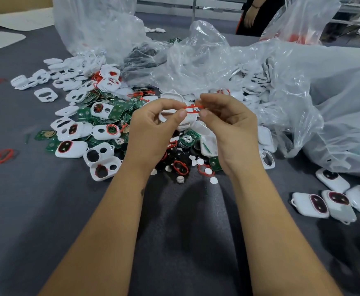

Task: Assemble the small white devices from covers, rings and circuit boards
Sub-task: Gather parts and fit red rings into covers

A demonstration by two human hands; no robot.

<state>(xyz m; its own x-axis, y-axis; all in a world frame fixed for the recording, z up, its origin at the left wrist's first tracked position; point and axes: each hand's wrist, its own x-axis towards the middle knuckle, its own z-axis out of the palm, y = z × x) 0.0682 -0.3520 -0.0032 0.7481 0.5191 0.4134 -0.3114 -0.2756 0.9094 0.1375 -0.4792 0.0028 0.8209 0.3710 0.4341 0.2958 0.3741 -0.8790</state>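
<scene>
My left hand (153, 127) grips a white cover (188, 119) above the pile, thumb on its top face. My right hand (228, 122) pinches a red ring (194, 108) between thumb and fingers, right at the cover's upper edge. Below both hands lies a heap of white covers (102, 133), green circuit boards (117, 113), red rings (180, 167) and small white discs (200, 161). Several closed white devices (310, 205) with dark red-rimmed windows lie at the right.
Large clear plastic bags (292, 86) of white parts fill the right and back of the grey table (46, 210). A loose red ring (4, 155) lies at the left. Another person (253, 13) stands at the far edge.
</scene>
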